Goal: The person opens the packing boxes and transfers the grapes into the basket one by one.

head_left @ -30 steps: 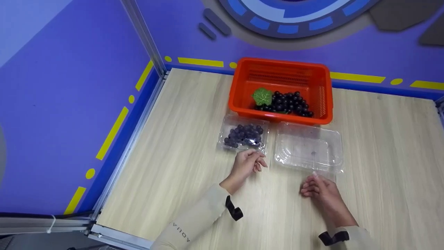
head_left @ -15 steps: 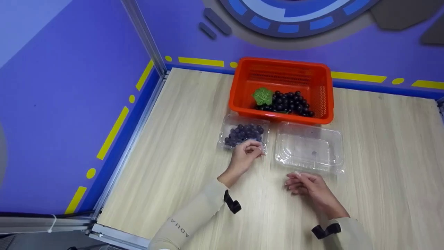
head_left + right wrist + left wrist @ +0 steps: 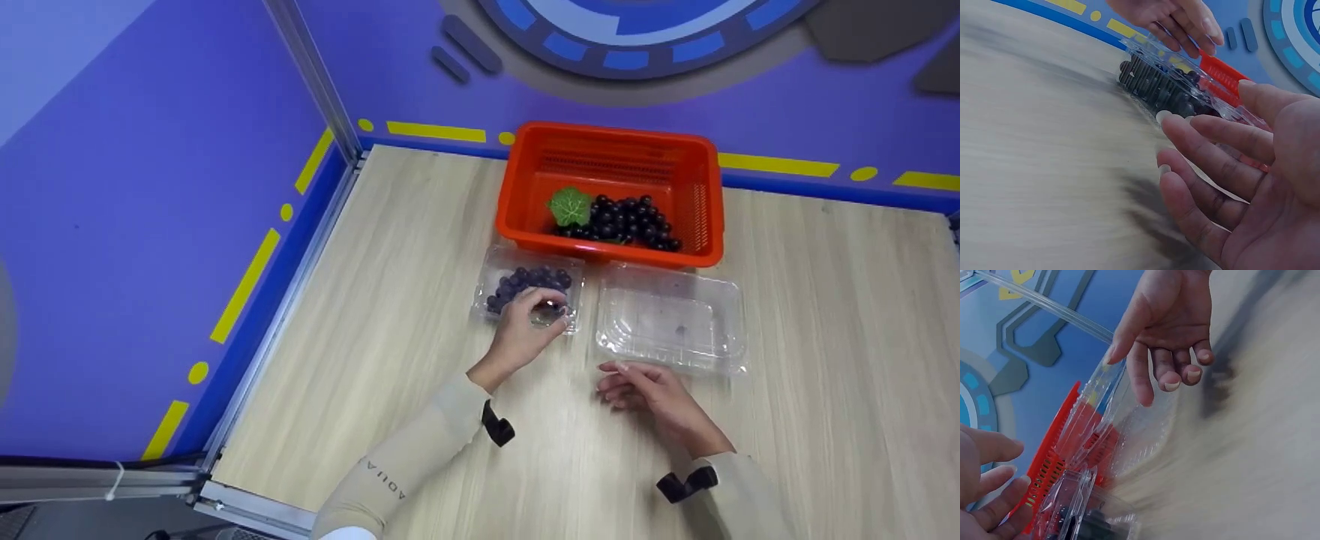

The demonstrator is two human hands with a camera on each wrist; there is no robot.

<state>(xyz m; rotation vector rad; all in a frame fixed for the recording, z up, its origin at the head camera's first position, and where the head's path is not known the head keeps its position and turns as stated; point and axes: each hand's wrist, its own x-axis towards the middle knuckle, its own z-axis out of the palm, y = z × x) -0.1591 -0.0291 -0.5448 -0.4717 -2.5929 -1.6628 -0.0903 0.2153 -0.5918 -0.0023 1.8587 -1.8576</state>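
Note:
A lidded clear plastic box (image 3: 487,289) with dark grapes (image 3: 517,283) inside sits left of centre on the table. My left hand (image 3: 523,330) is over its near right part, fingers loosely bent with a gap between thumb and index finger, nothing held. To the right lies an open clear plastic box (image 3: 660,319). My right hand (image 3: 649,390) hovers in front of that box's near left corner, fingers relaxed and holding nothing. In the right wrist view the grape box (image 3: 1157,84) shows beyond the fingers of my right hand (image 3: 1252,169), under my left hand (image 3: 1168,19).
Behind both boxes stands a red plastic basket (image 3: 609,251) with a bunch of black grapes (image 3: 630,223) and a green leaf (image 3: 570,206) in it. A purple wall (image 3: 420,90) rises behind the wooden table (image 3: 405,285); another panel (image 3: 150,225) borders the left.
My left hand has moved forward over the grape box, its thumb and index finger spreading apart. My right hand has shifted left and slightly forward. The boxes and basket stay put.

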